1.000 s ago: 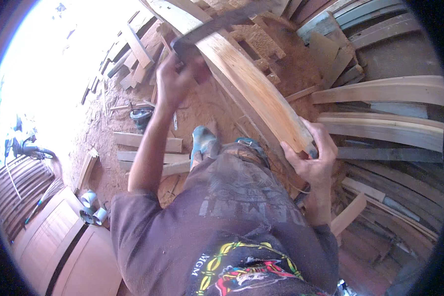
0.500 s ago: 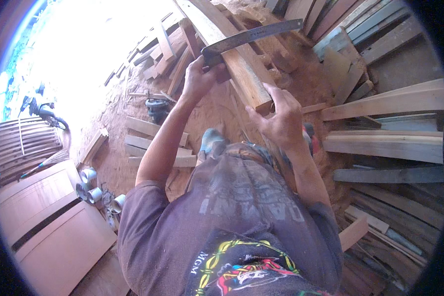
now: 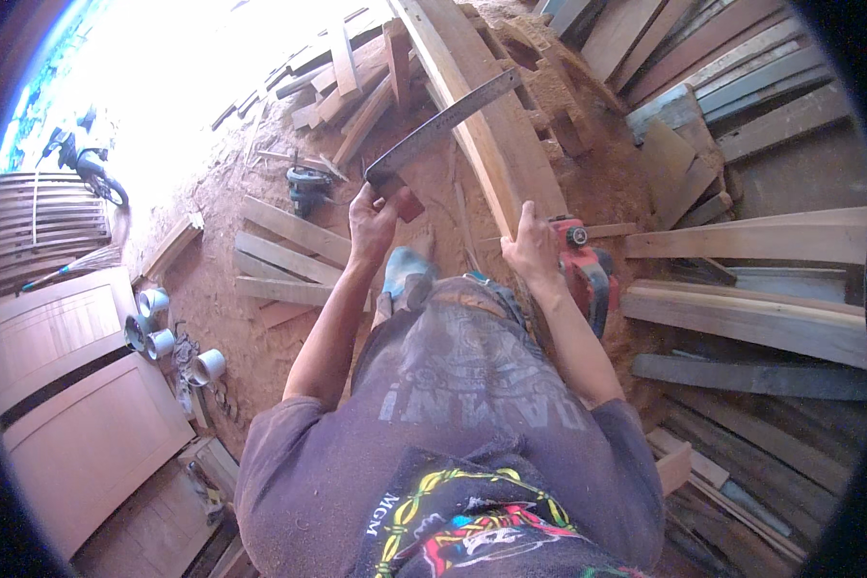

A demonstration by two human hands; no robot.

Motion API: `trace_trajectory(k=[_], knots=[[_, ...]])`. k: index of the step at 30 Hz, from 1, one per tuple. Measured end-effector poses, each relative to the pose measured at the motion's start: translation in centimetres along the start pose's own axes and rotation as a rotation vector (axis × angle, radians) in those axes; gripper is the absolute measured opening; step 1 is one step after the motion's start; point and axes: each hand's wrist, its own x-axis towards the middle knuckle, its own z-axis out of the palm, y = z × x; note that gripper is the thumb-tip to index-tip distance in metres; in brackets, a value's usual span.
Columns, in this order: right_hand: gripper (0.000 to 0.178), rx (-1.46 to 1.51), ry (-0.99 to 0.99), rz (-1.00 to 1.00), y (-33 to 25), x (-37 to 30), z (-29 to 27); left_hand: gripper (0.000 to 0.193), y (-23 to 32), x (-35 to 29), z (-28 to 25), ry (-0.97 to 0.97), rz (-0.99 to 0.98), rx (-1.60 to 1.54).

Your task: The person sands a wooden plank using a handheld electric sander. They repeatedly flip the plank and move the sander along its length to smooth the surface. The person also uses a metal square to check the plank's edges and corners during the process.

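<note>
Pulled nearer the shirt point(image 3: 356, 462), the left hand point(image 3: 371, 228) holds a long-bladed tool point(image 3: 441, 125).

The wide fisheye camera sits on the person's head and looks steeply down, close above the shirt point(image 3: 453, 405) and farther from the left hand point(image 3: 372, 226) and right hand point(image 3: 532, 254), facing the reddish floor point(image 3: 217, 260) ahead.

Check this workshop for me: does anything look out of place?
Yes, mildly: several loose boards lie fanned at uneven angles on the dusty floor, on the left, rather than stacked. The narrow plank at the right hand shows no obvious damage.
</note>
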Motion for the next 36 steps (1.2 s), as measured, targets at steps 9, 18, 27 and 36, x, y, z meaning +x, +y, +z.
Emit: trace_trajectory(k=[9,18,27,36], knots=[[0.077,0.028,0.024,0.004,0.0,-0.5,-1.1,0.031,-0.7,-0.7,4.9,-0.064,0.044,0.115],[0.051,0.095,0.421,-0.090,0.3,-6.9,-7.4,0.029,-7.5,3.2,10.1,-0.164,0.134,0.383],[0.056,0.570,0.215,0.451,7.1,-14.6,-7.7,0.023,-7.7,3.1,10.8,-0.168,0.168,0.144],[0.049,1.229,-0.222,0.529,9.6,-10.9,-8.6,0.029,-7.4,2.2,9.1,0.153,0.105,-0.055]])
